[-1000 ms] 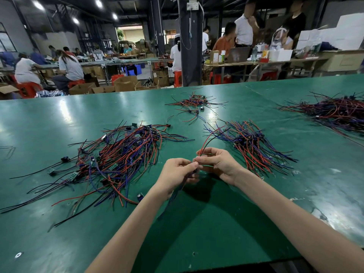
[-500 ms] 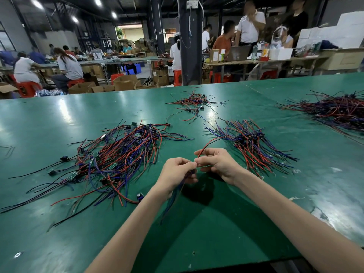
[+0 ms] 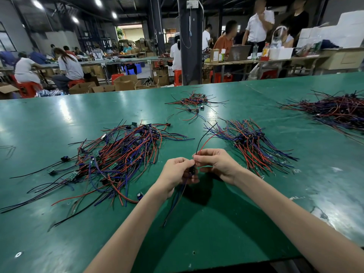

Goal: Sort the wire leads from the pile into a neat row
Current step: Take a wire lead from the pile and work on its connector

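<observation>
- Presently in hand: one wire lead (image 3: 194, 170) with a dark connector at its middle, held just above the table between both hands. Red and black strands rise from it toward the far side, and a blue-and-dark tail hangs down past the left wrist.
- Left hand (image 3: 177, 174): fingers curled about the connector end and the tail.
- Right hand (image 3: 216, 164): thumb and fingertips pinching the red and black strands just above the connector.
- Pile (image 3: 122, 154): a loose tangle of red, blue and black leads with small green boards, on the person's left near the forearm.
- Sorted row (image 3: 254, 144): leads laid side by side with connectors gathered along the centre, just beyond the right hand.
- Risks, as judged: the hanging tail may drag across the pile's nearest strands and pull others along. The springy raised strands may catch the row's near ends at set-down and skew it. A connector laid out of line would spoil the row.
- Other stock: a small scatter (image 3: 194, 101) farther back and a large dark heap (image 3: 334, 109) at far right.
- Surface: a glossy green table (image 3: 236, 223), reflecting ceiling lights and scuffed whitish toward the right.
- Room: a workshop with a dark pillar (image 3: 190, 46), seated workers at benches, red stools (image 3: 178, 76), cardboard boxes (image 3: 126, 82) and a laptop (image 3: 239, 52).
</observation>
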A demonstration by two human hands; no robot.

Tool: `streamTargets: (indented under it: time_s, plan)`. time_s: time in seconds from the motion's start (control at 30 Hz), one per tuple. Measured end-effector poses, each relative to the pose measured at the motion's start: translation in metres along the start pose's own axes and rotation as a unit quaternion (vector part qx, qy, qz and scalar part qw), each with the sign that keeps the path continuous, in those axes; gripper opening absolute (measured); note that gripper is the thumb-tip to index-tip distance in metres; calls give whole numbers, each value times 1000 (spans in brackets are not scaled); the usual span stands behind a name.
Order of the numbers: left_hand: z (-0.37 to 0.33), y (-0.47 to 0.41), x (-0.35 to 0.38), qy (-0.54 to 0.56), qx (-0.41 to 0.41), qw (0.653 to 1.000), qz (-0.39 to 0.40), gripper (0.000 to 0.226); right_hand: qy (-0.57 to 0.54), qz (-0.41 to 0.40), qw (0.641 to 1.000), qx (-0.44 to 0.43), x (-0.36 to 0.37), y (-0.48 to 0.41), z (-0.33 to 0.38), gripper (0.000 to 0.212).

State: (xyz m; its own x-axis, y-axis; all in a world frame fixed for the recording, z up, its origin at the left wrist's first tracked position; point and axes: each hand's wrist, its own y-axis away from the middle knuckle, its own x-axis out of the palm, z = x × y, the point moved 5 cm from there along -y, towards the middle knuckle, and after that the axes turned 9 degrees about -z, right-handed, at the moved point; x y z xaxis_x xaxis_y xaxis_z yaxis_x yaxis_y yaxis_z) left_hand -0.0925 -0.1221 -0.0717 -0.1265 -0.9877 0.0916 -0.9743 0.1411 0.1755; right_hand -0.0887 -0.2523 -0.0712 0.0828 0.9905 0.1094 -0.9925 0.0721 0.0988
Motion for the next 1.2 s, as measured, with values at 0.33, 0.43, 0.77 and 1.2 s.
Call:
streamTargets:
  time_s: [0.33, 0.43, 0.77, 1.2]
  plan:
    - [1, 3, 2, -12, -34, 999, 24, 11, -1, -8, 1000, -11, -2, -1, 0, 3]
    - [1, 3, 2, -9, -41, 999, 32, 11, -11, -5, 1000, -3, -2, -2, -1, 4]
    - [2, 4, 3, -11, -56, 996, 61, 10, -31, 2, 999, 16, -1, -3, -3, 15]
    - [2, 4, -1, -5, -49, 998, 39, 20, -18, 23, 999, 26, -1, -4, -4, 20]
